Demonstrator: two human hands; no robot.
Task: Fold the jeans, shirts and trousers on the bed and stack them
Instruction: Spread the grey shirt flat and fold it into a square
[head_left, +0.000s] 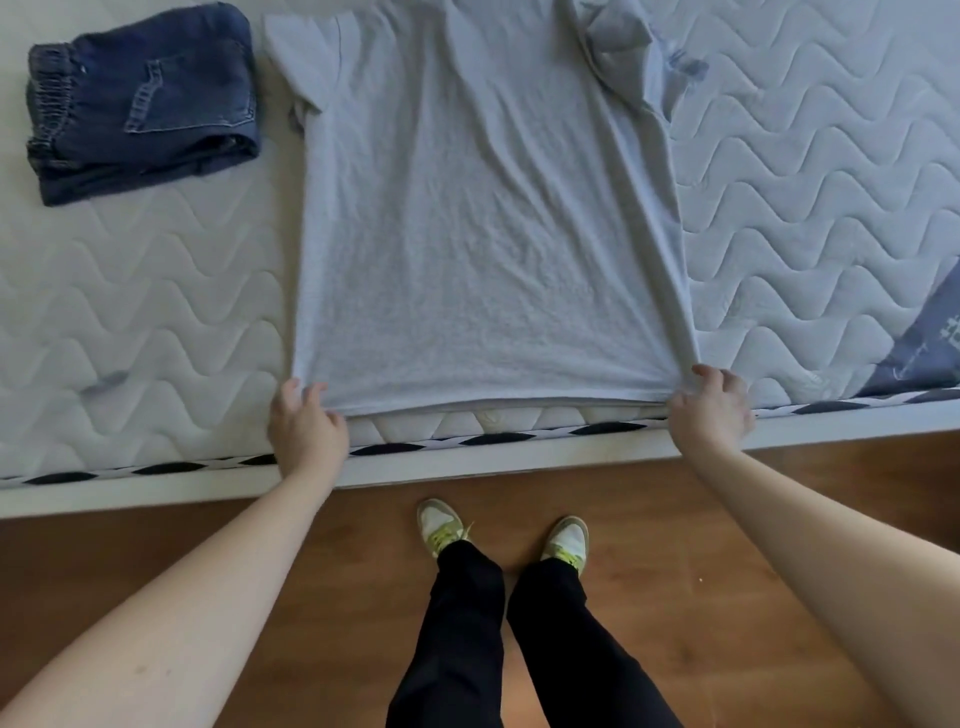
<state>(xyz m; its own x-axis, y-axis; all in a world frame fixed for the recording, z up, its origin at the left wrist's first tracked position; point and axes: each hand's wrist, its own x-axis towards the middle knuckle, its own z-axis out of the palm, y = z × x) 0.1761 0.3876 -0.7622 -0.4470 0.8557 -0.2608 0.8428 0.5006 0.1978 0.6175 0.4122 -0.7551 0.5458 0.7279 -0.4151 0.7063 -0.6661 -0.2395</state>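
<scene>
Item 1: grey T-shirt (483, 228), lying spread flat across the middle of the bed (135, 291), hem running along the near edge, collar end reaching toward the far edge. One sleeve is lying bunched and turned over at the far right shoulder.

Item 2: jeans (143, 101), lying folded near the far left corner of the bed, just beside the shirt's left sleeve but apart from it.

Item 3: left hand (306, 428), its grip pinching the hem's left corner; right hand (709, 410), its grip pinching the hem's right corner. Both are pulling the cloth taut at the near edge.

Status, as judged: the shirt is being smoothed before folding; the stack is holding one garment only.

Risks, as judged: pulling further could be dragging the hem off the near edge onto the floor; the crumpled right sleeve, left uncorrected, could be producing a lopsided fold; uneven tension between the two corners could be skewing the body.
</scene>
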